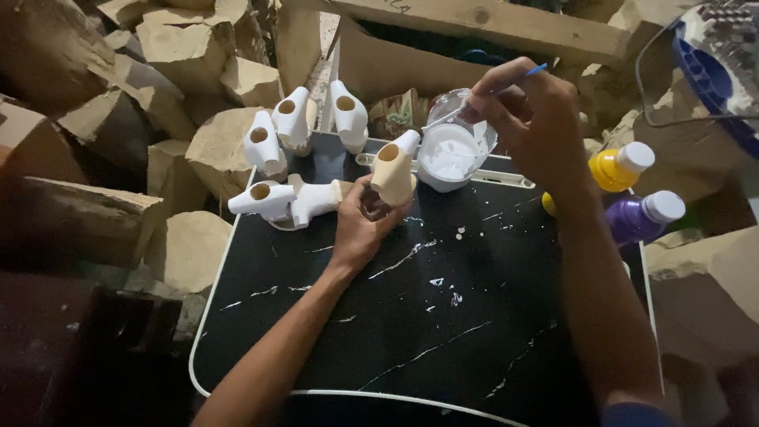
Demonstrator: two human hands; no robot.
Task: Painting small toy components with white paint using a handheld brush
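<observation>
My left hand [360, 225] grips a tan wooden piece [394, 170] with a hollow top and a white-painted tip, held upright over a small black marbled table [411, 316]. My right hand [534, 119] holds a thin blue-handled brush [531, 73] and reaches into a clear plastic cup of white paint [452, 154] at the table's far edge. Several white-painted hollow wooden pieces [292, 158] lie and stand at the far left corner of the table.
A yellow paint bottle [621, 168] and a purple one [642, 215], both with white caps, lie at the table's right edge. Rough wooden blocks [190, 47] are piled to the left and behind. A blue plastic container [708, 75] sits at the upper right.
</observation>
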